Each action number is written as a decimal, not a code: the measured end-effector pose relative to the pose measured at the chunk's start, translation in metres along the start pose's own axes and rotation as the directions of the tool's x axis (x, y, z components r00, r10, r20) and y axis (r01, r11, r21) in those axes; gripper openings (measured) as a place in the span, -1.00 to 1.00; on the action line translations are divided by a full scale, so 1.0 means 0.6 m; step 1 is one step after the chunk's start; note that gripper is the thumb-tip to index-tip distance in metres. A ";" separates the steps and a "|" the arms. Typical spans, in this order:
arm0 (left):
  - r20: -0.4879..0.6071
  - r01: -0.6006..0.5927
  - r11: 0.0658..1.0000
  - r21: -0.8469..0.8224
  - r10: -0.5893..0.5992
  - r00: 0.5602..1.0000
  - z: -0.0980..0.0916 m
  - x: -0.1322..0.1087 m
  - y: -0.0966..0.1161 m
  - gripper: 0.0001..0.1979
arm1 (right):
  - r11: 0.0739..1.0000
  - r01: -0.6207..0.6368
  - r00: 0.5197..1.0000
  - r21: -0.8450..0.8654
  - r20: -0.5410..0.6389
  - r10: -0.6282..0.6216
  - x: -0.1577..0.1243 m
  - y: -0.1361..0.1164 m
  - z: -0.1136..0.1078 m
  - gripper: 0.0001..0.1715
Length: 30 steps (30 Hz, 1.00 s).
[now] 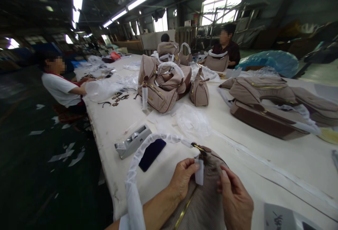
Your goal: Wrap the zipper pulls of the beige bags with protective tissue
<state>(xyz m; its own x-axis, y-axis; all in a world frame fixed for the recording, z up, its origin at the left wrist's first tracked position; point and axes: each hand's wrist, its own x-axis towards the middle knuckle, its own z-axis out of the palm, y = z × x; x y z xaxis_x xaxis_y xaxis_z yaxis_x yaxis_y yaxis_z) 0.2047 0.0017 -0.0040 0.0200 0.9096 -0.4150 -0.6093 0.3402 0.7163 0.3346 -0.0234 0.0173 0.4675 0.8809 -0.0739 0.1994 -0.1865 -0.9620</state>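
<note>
A taupe handbag [208, 191] with brown trim and a gold zipper lies tilted against me at the table's front. Its handle [132, 173] is wrapped in white paper and loops out to the left. My left hand [182, 177] pinches a small white-wrapped tag [200, 177] hanging near the bag's top, by the gold handle ring. At the bag's right side is my right hand [236, 198], its thumb and fingers bent together; anything between them is too small or hidden to make out. The bag's lower part runs out of view.
A grey tape dispenser [134, 140] and a dark phone [152, 154] lie left of the bag. Another grey dispenser [282, 217] stands front right. More handbags [158, 92] and clear plastic [192, 119] cover the table beyond. Co-workers sit at the left and far sides.
</note>
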 end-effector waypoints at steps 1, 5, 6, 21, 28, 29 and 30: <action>-0.007 -0.008 1.000 -0.013 0.008 1.000 -0.001 0.003 -0.001 -0.74 | 0.992 0.111 0.994 -0.058 0.016 -0.110 0.011 -0.002 -0.002 -0.54; -0.047 -0.053 0.997 -0.061 0.051 0.998 0.001 0.012 0.002 -0.75 | 0.778 0.610 0.790 -0.150 0.187 -0.584 0.062 -0.021 0.002 -0.70; -0.056 -0.066 0.996 -0.057 0.063 0.996 0.002 0.014 0.005 -0.75 | 0.712 0.688 0.721 -0.140 0.253 -0.646 0.076 -0.028 0.006 -0.70; 0.218 -0.102 0.915 0.390 0.016 0.976 0.082 0.109 0.064 -0.87 | 0.902 0.294 0.954 -0.316 0.145 -0.261 0.115 -0.018 0.044 -0.48; 0.534 -0.128 0.766 0.630 -0.308 0.787 0.113 0.098 0.097 -0.94 | 0.940 0.074 0.997 -0.334 -0.001 -0.079 0.023 -0.025 -0.019 -0.46; 0.566 -0.167 0.742 0.649 -0.323 0.759 0.111 0.087 0.100 -0.94 | 0.945 0.064 0.998 -0.321 0.045 -0.052 0.007 -0.023 -0.027 -0.45; 0.598 -0.225 0.711 0.666 -0.328 0.732 0.110 0.075 0.103 -0.94 | 0.951 0.060 0.997 -0.304 0.069 -0.040 -0.007 -0.020 -0.034 -0.45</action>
<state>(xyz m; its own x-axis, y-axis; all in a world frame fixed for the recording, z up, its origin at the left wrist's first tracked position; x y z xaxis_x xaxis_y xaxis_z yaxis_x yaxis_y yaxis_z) 0.2201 0.0791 0.0585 0.6883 0.6963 -0.2036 0.0908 0.1958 0.9764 0.3476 -0.0337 0.0344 0.3983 0.9157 -0.0530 0.4790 -0.2569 -0.8394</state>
